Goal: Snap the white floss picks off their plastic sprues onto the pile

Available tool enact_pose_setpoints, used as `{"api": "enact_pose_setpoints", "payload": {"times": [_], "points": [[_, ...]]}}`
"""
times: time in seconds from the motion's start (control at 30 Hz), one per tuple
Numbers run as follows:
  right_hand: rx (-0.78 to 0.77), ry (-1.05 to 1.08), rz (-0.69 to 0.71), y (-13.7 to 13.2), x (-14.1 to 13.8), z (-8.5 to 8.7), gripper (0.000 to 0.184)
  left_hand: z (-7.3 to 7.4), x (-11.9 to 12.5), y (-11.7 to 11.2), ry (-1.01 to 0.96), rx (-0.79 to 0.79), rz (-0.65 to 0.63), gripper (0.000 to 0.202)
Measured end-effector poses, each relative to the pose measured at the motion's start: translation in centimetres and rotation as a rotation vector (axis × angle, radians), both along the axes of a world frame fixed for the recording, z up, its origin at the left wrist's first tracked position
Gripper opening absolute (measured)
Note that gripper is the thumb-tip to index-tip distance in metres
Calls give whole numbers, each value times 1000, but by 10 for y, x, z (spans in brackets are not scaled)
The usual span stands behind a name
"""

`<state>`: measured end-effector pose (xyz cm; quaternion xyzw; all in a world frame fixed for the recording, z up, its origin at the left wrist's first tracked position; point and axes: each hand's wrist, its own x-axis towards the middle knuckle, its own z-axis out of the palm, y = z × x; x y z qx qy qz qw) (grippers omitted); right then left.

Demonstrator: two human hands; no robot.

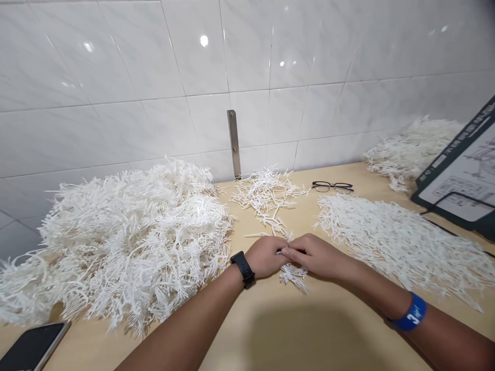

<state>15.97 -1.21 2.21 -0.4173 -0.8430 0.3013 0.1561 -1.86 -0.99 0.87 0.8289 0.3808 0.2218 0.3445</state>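
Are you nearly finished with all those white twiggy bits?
Not nearly, it seems. Looks done: the flat heap of loose white strips on the right. In hand: the left hand and right hand pinch one white twiggy piece between them. Left: the big tangled heap on the left, by far the largest, and a small tangle behind the hands.

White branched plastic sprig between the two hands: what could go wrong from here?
1. The left hand and right hand both pinch the white branched plastic sprig. Its thin prongs might snap unevenly or prick the skin.
2. The big loose heap of white plastic sprigs lies beside the left wrist. A stray elbow could push it over the black smartphone at the table edge.
3. The black-framed glasses lie between piles and might get buried.
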Motion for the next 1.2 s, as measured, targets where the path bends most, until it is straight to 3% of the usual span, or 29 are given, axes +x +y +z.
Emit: {"api": "enact_pose_setpoints", "payload": {"times": [0.3,0.57,0.67,0.8,0.9,0.97,1.03,1.2], "points": [[-152,152,87,7,6,-6,48,2,0,-2,-83,-100,-33,29],[-331,509,57,9,6,-15,49,6,-4,2,-318,-317,-149,35],[-334,780,-109,12,9,-8,49,7,-4,3,-310,-318,-95,39],[-193,1166,-528,25,27,6,52,5,-3,2,-279,-273,7,41],[-361,1411,-606,36,39,8,53,4,-2,1,-269,-270,68,43],[-438,1375,-557,38,38,5,58,5,-2,1,-257,-247,85,45],[-414,1204,-470,34,30,1,62,6,-2,1,-253,-231,92,46],[-50,481,-147,10,3,-6,47,5,-1,3,-308,-232,137,43]]}}
